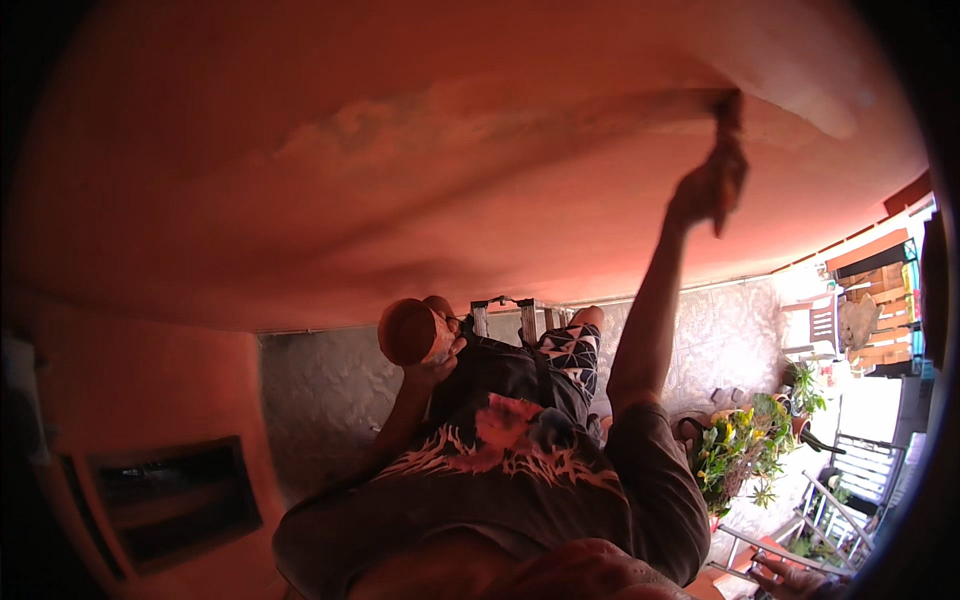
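Note:
My left hand (446,338) holds an orange round container (406,333) at waist height, its opening turned toward the camera. My right arm reaches up the salmon-red wall (480,200), and my right hand (710,188) is closed on a paintbrush (729,113) whose head is at the wall surface; both are blurred. Uneven, patchy lighter and darker marks (360,130) run across the wall around the brush's height. Below my body stands a metal ladder (480,318), mostly hidden by my clothing.
A dark framed opening (172,490) is in the left wall. Patterned tiled floor (720,330) lies below. At right are potted plants (750,450), a chair (822,325), wooden slats (885,300) and metal rails (830,510). Another person's hand (790,582) appears at the lower right.

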